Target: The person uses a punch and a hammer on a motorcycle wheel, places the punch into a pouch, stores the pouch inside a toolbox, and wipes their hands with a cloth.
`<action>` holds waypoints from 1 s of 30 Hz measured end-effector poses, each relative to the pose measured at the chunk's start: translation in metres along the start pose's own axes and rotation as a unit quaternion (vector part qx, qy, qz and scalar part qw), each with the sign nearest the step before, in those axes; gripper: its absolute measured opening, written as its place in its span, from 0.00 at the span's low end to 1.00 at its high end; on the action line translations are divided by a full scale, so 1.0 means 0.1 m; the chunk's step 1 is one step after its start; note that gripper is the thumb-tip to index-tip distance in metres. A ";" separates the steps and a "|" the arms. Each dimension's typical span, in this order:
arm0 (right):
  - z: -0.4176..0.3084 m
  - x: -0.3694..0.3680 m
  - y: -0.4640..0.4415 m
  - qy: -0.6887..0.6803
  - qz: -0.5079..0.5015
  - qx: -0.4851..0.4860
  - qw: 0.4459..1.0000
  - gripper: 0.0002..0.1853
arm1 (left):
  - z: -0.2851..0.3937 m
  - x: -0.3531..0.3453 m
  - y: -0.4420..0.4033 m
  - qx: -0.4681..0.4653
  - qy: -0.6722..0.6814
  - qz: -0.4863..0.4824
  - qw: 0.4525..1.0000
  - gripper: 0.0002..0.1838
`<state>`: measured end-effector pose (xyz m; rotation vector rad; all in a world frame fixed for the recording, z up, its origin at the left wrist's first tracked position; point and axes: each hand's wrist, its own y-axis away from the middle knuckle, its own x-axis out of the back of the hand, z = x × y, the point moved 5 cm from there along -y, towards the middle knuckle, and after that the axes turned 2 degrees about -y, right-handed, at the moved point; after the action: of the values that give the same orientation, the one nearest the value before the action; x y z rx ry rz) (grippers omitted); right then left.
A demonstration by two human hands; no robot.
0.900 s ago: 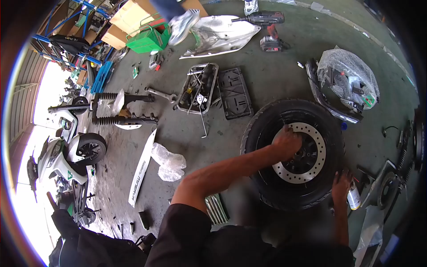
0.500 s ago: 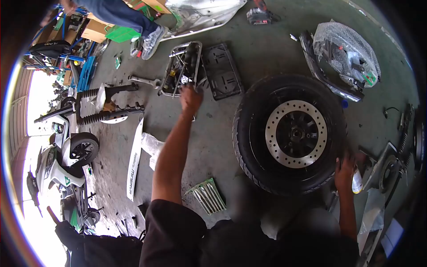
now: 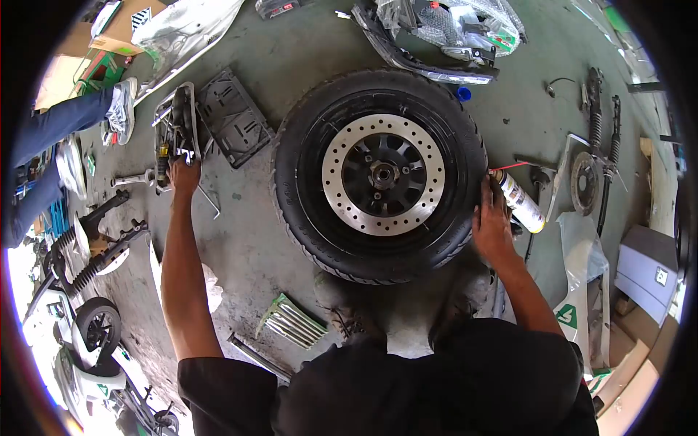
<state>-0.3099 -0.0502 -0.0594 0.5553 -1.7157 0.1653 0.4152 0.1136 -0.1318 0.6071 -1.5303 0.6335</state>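
My left hand [image 3: 185, 176] is at the near end of an open tool case [image 3: 177, 120] full of metal tools. Its fingers are curled in among the tools, and what they hold is hidden. Beside that hand, an L-shaped hex key [image 3: 211, 203] and a large wrench [image 3: 134, 179] lie on the floor. My right hand [image 3: 494, 227] rests with fingers stretched out against the right edge of a motorcycle wheel [image 3: 309, 218]. The wheel lies flat, its drilled brake disc [image 3: 334, 174] facing up. Close to the right hand lies a spray can [image 3: 520, 203] with a red straw.
The case's dark lid [image 3: 233, 120] lies beside the tools. A green-backed pack of metal rods [image 3: 291, 323] lies near my feet. Fork legs [image 3: 87, 254] are at left; bubble-wrapped parts [image 3: 465, 29] lie beyond the wheel. Another person's shoe [image 3: 121, 109] is at upper left.
My view has swung to the left, so the wheel now appears nearer the middle. The left hand is still at the tool case and the right hand still at the wheel's edge.
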 end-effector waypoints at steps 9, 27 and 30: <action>-0.49 0.56 -0.14 0.070 -0.057 0.087 0.992 0.39 | 1.88 1.56 1.35 0.028 0.621 -0.059 0.781 0.24; -1.22 0.98 -0.61 -0.037 -0.145 0.292 0.945 0.14 | 3.39 1.71 2.77 -0.082 0.648 -0.172 0.738 0.18; -1.25 0.86 -0.76 -0.019 -0.098 0.317 0.943 0.11 | 2.97 1.54 2.62 0.008 0.665 -0.102 0.740 0.16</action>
<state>-0.1754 -0.0892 0.0367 1.2048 -1.6167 0.5779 0.0130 0.0870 0.0023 0.1756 -0.0888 0.6572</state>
